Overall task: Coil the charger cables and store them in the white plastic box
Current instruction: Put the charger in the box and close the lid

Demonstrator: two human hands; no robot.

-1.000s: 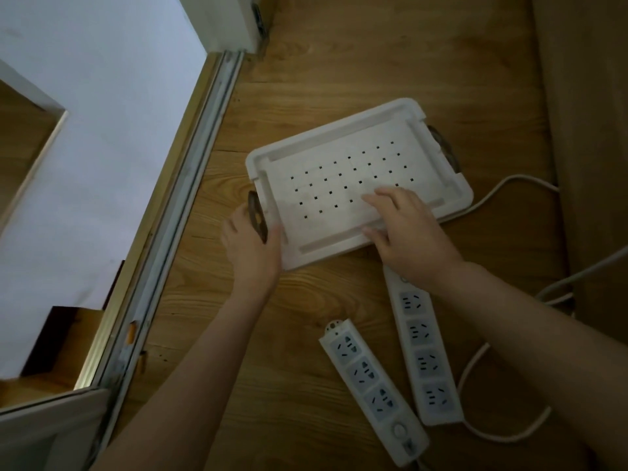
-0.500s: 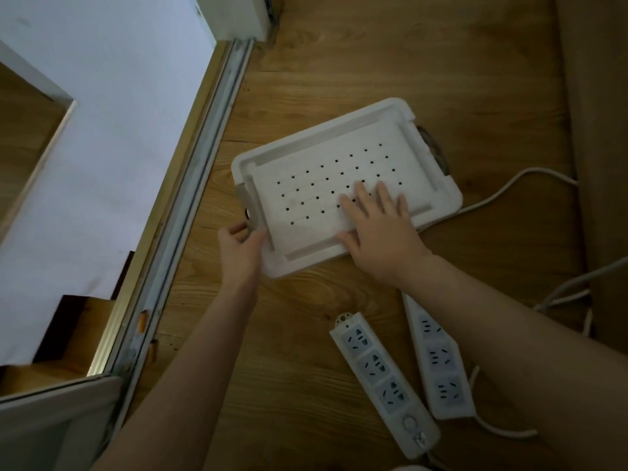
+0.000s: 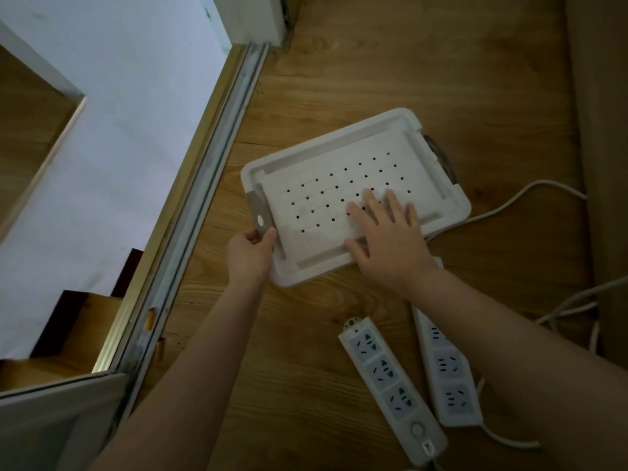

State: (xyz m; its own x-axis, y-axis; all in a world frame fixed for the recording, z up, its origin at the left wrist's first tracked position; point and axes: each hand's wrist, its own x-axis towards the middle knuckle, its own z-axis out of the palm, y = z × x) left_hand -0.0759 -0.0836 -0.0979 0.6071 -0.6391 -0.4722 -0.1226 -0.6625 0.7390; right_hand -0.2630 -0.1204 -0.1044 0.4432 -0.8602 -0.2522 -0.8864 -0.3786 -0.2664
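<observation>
Fingers (image 3: 270, 234) of my left hand (image 3: 249, 253) pinched the grey side latch (image 3: 259, 212), just swung up, unlocking the white perforated plastic box (image 3: 457, 212) on the wooden floor (image 3: 306, 334); my right hand (image 3: 390, 239) pressed its lid (image 3: 319, 202), fingers spread.

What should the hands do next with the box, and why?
Probably flip the latch fully open. The left hand pinches its end, the right hand lies flat on the lid, and the lid is on, so nothing can go in yet. Both strips lie outside on the floor.
</observation>
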